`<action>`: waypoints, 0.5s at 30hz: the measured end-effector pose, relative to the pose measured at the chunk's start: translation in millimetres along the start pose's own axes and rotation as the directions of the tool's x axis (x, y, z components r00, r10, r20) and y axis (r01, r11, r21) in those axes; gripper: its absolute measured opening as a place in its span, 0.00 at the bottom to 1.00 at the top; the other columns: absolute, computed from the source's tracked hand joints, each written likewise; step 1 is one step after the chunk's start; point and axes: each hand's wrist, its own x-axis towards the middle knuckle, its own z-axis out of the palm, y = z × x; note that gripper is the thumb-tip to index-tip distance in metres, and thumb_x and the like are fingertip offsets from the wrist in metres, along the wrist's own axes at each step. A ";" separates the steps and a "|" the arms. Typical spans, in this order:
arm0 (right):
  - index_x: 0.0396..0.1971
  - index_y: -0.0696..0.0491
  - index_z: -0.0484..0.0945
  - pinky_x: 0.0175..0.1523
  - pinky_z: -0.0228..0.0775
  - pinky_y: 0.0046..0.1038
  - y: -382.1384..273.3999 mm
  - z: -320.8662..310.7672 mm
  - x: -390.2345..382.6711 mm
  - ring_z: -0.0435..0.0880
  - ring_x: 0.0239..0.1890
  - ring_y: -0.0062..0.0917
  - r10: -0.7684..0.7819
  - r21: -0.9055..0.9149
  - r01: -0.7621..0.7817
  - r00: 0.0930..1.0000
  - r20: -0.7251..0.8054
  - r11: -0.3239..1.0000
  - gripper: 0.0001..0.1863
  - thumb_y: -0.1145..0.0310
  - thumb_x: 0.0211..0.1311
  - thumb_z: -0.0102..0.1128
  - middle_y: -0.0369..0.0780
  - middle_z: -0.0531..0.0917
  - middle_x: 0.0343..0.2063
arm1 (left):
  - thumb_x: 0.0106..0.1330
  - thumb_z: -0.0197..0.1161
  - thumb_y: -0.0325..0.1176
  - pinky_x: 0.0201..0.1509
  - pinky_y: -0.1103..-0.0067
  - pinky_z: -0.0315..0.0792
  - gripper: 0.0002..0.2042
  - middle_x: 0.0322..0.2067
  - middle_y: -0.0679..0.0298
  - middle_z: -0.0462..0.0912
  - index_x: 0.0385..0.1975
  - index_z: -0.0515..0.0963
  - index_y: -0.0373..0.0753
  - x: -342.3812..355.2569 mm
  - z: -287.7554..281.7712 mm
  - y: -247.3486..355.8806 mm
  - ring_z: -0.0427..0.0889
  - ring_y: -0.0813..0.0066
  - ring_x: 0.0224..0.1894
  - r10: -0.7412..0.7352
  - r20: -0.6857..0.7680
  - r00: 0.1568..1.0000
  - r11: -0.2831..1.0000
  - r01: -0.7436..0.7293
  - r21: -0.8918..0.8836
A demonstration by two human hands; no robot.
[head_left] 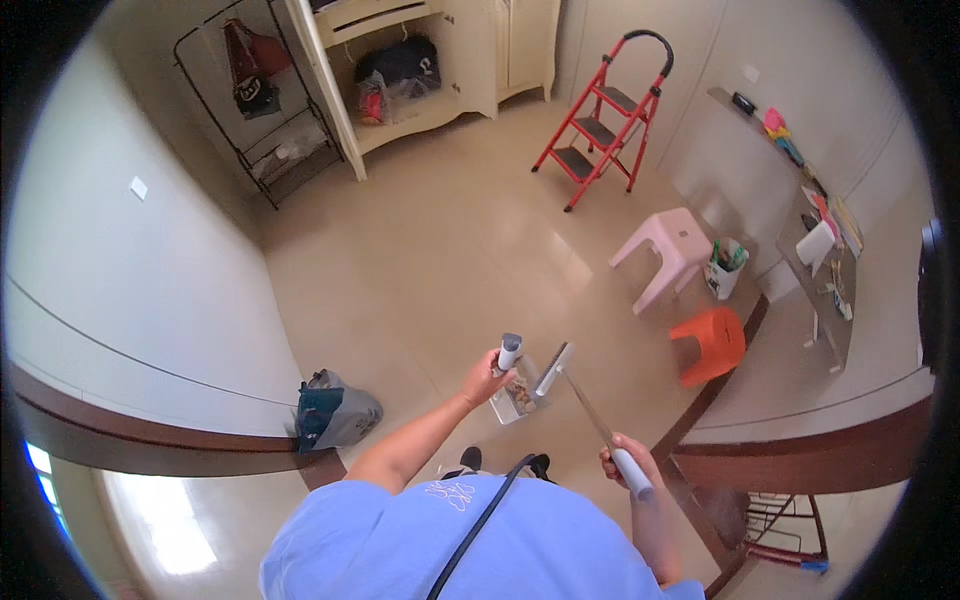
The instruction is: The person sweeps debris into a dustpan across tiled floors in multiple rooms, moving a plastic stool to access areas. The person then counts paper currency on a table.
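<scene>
Sweeping, likely: left hand (pixel 487 382) grips dustpan (pixel 509 419), right hand (pixel 641 454) broom (pixel 590 409), at dustpan's 2 o'clock; next should need dustpan level.

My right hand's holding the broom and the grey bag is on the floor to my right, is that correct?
Not quite: the grey bag is on the floor to your left, as the head view shows. Your right hand does hold the broom.
</scene>
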 end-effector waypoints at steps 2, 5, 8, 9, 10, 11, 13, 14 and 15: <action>0.24 0.53 0.66 0.18 0.60 0.19 -23.5 17.1 10.3 0.68 0.14 0.20 0.037 0.029 -0.039 0.996 0.078 0.999 0.12 0.59 0.50 0.50 0.38 0.71 0.16 | 0.48 0.63 0.33 0.41 0.77 0.67 0.24 0.36 0.61 0.72 0.44 0.61 0.37 -3.5 -1.1 23.5 0.73 0.71 0.38 0.069 -0.081 0.994 0.998 -0.069 0.001; 0.16 0.53 0.66 0.17 0.59 0.19 -53.3 64.5 24.4 0.69 0.14 0.21 0.053 -0.033 -0.051 0.995 0.087 0.998 0.14 0.58 0.50 0.50 0.39 0.72 0.16 | 0.45 0.64 0.35 0.40 0.75 0.66 0.27 0.37 0.56 0.71 0.45 0.60 0.38 0.7 -4.1 25.9 0.71 0.64 0.38 0.030 -0.021 0.999 0.990 -0.027 0.139; 0.17 0.52 0.66 0.17 0.58 0.20 -64.3 98.9 37.7 0.69 0.14 0.21 0.092 -0.123 -0.076 0.987 0.132 0.990 0.13 0.59 0.50 0.50 0.38 0.72 0.16 | 0.45 0.64 0.33 0.44 0.73 0.64 0.29 0.41 0.53 0.68 0.47 0.57 0.39 3.3 -5.7 48.9 0.69 0.58 0.42 -0.023 0.118 0.993 0.966 -0.008 0.257; 0.17 0.51 0.66 0.17 0.58 0.20 -63.9 107.3 46.0 0.69 0.14 0.21 0.102 -0.140 -0.081 0.983 0.150 0.987 0.12 0.59 0.49 0.51 0.38 0.72 0.16 | 0.45 0.63 0.33 0.46 0.73 0.64 0.28 0.42 0.53 0.68 0.47 0.57 0.39 4.6 -4.7 41.6 0.68 0.58 0.44 0.043 0.095 0.995 0.967 -0.066 0.245; 0.17 0.50 0.66 0.17 0.57 0.21 -64.2 113.8 52.4 0.69 0.14 0.21 0.112 -0.157 -0.086 0.980 0.167 0.984 0.11 0.59 0.49 0.51 0.38 0.72 0.16 | 0.46 0.62 0.32 0.47 0.73 0.63 0.28 0.43 0.52 0.67 0.47 0.57 0.39 5.3 -1.1 27.1 0.67 0.57 0.46 0.110 0.071 0.991 0.964 -0.124 0.234; 0.17 0.50 0.66 0.17 0.57 0.21 -65.9 118.7 56.1 0.68 0.14 0.21 0.114 -0.161 -0.083 0.975 0.191 0.983 0.11 0.59 0.49 0.50 0.38 0.71 0.15 | 0.46 0.62 0.32 0.49 0.73 0.62 0.27 0.44 0.52 0.66 0.47 0.57 0.39 4.0 0.4 23.2 0.66 0.56 0.48 0.175 0.048 0.983 0.958 -0.181 0.223; 0.17 0.48 0.66 0.17 0.56 0.21 -69.6 125.9 62.9 0.67 0.13 0.20 0.117 -0.166 -0.078 0.964 0.238 0.983 0.10 0.59 0.50 0.50 0.36 0.71 0.15 | 0.47 0.59 0.30 0.53 0.73 0.60 0.28 0.48 0.51 0.63 0.49 0.55 0.39 0.9 1.8 15.6 0.62 0.56 0.52 0.198 0.018 0.980 0.954 -0.197 0.225; 0.18 0.49 0.67 0.17 0.56 0.21 -71.6 123.5 70.3 0.67 0.13 0.20 0.166 -0.157 -0.126 0.947 0.275 0.980 0.11 0.58 0.50 0.49 0.36 0.70 0.14 | 0.47 0.58 0.29 0.53 0.73 0.59 0.28 0.48 0.51 0.63 0.50 0.55 0.38 -0.6 2.8 13.6 0.61 0.56 0.52 0.229 0.006 0.973 0.945 -0.224 0.237; 0.19 0.49 0.67 0.17 0.56 0.21 -75.7 117.5 80.1 0.66 0.13 0.20 0.207 -0.149 -0.168 0.929 0.308 0.974 0.11 0.58 0.50 0.49 0.36 0.69 0.14 | 0.47 0.57 0.29 0.53 0.73 0.59 0.29 0.49 0.51 0.63 0.51 0.54 0.38 -0.9 4.2 13.6 0.61 0.56 0.53 0.265 -0.002 0.964 0.935 -0.257 0.246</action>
